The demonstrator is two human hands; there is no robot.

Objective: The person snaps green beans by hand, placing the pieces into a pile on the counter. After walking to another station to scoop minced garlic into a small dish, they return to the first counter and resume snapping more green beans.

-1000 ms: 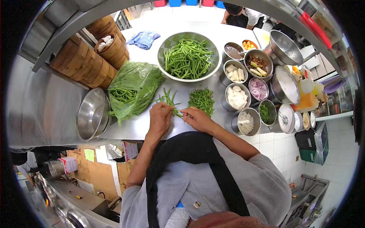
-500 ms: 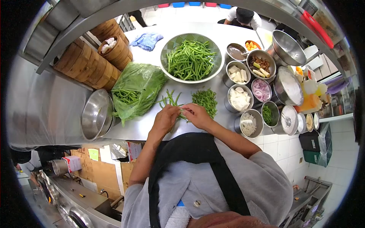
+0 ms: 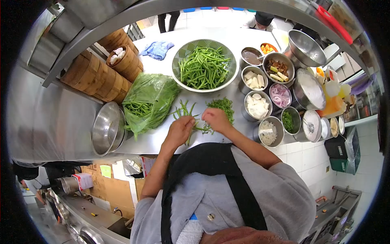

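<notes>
Low over the steel counter, my left hand (image 3: 180,130) is closed on a green bean (image 3: 189,139), part of which shows below the fingers. My right hand (image 3: 217,119) is a short way to the right, fingers curled together at the near edge of a pile of small green bean pieces (image 3: 223,105); anything inside them is hidden. Several loose green beans (image 3: 183,109) lie just beyond my left hand. Farther back stands a perforated metal colander (image 3: 175,72) heaped with whole green beans (image 3: 203,67). A green plastic bag (image 3: 162,91) of beans lies to the left.
Metal bowls (image 3: 103,128) and bamboo steamers (image 3: 89,75) stand at the left, near a blue cloth (image 3: 157,49). Containers of white chunks (image 3: 257,106), sliced onion (image 3: 280,95) and chopped greens (image 3: 287,121) crowd the right. A metal shelf bar (image 3: 170,16) crosses overhead; another person (image 3: 262,21) is beyond.
My hands, together half a second ago, are now apart: the right has moved right, toward the pile of pieces, and the left slightly down. Dark-trousered legs at the back have shifted right.
</notes>
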